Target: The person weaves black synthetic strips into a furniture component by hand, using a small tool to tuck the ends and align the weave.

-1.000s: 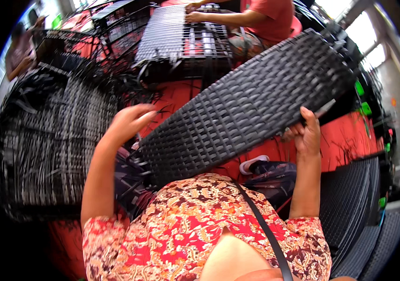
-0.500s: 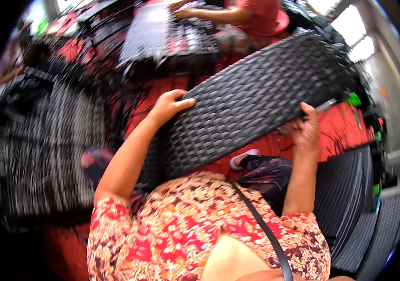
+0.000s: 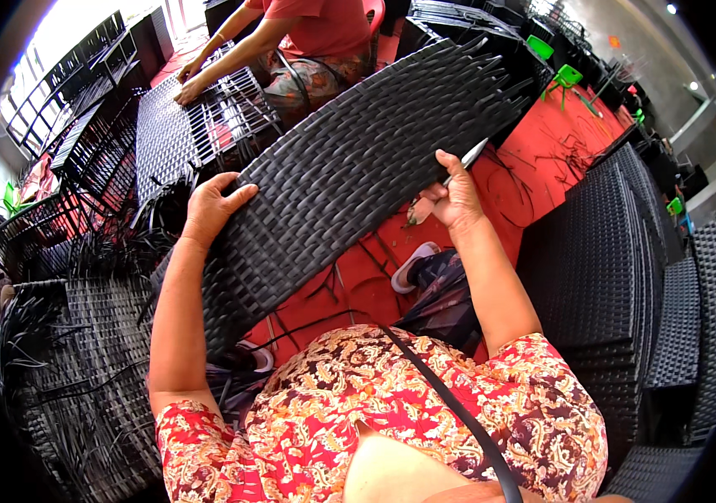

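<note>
A long black woven wicker panel (image 3: 358, 151) is held up at a slant in front of me, its loose strand ends sticking out at the far right. My left hand (image 3: 214, 208) grips its far left edge, thumb on top. At the near right edge, my right hand (image 3: 455, 197) is closed, thumb raised against the panel. A pointed silver blade (image 3: 475, 152), apparently a knife, juts out of that hand, and a pale end of something shows below the fingers. Fingers under the panel are partly hidden.
At left lies a stack of woven panels with frayed strands (image 3: 94, 369). More finished panels (image 3: 597, 260) lean in a row at right. A co-worker (image 3: 307, 33) handles a half-woven frame (image 3: 178, 126) ahead. Strand scraps lie on the red floor (image 3: 576, 138); green chairs (image 3: 566, 77) stand beyond.
The view has swung to the right, so the co-worker, the panel and both hands sit farther left in it. The panel stays held in both hands, and the blade remains in the right.
</note>
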A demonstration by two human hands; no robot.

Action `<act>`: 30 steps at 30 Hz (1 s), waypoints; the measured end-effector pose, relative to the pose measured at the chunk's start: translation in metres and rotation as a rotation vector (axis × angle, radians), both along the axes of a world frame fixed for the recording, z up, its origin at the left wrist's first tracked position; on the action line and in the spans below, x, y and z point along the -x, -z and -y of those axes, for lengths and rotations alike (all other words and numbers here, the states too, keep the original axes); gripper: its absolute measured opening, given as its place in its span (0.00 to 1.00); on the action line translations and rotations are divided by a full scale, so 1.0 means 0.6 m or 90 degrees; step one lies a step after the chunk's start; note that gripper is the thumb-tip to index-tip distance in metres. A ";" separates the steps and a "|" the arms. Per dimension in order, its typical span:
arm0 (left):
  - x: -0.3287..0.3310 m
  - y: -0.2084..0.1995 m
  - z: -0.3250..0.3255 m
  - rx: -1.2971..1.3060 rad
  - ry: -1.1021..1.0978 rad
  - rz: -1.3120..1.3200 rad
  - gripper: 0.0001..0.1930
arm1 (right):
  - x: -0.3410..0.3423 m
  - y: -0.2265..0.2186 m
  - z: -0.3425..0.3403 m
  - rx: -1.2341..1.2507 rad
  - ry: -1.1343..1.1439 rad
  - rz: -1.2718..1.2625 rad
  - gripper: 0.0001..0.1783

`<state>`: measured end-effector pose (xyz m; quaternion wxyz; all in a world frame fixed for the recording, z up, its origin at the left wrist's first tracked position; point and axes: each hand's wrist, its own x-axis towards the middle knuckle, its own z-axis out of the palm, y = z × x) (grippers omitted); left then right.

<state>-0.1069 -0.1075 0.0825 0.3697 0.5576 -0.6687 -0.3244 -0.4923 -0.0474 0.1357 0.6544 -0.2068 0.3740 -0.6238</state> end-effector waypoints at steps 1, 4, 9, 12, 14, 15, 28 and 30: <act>-0.009 -0.007 0.004 0.000 -0.001 0.044 0.28 | -0.007 0.012 0.000 -0.008 -0.007 0.007 0.13; -0.061 0.000 0.012 0.044 0.001 0.155 0.30 | -0.044 0.060 0.001 -0.002 -0.030 0.058 0.12; -0.055 -0.020 0.033 0.024 0.059 0.305 0.32 | -0.059 0.129 -0.028 -0.054 -0.059 0.150 0.10; -0.078 -0.005 0.029 0.011 0.063 0.345 0.31 | -0.079 0.177 -0.047 -0.153 -0.064 0.205 0.08; -0.097 0.012 0.021 -0.006 0.081 0.351 0.30 | -0.103 0.193 -0.068 -0.182 -0.075 0.216 0.08; -0.100 0.022 0.017 0.003 0.068 0.370 0.28 | -0.110 0.197 -0.077 -0.177 -0.099 0.229 0.08; -0.131 0.048 0.033 0.026 0.082 0.348 0.20 | -0.156 0.157 -0.177 -0.249 -0.135 0.243 0.13; -0.133 0.049 0.032 0.030 0.055 0.342 0.22 | -0.165 0.165 -0.169 -0.249 -0.116 0.244 0.14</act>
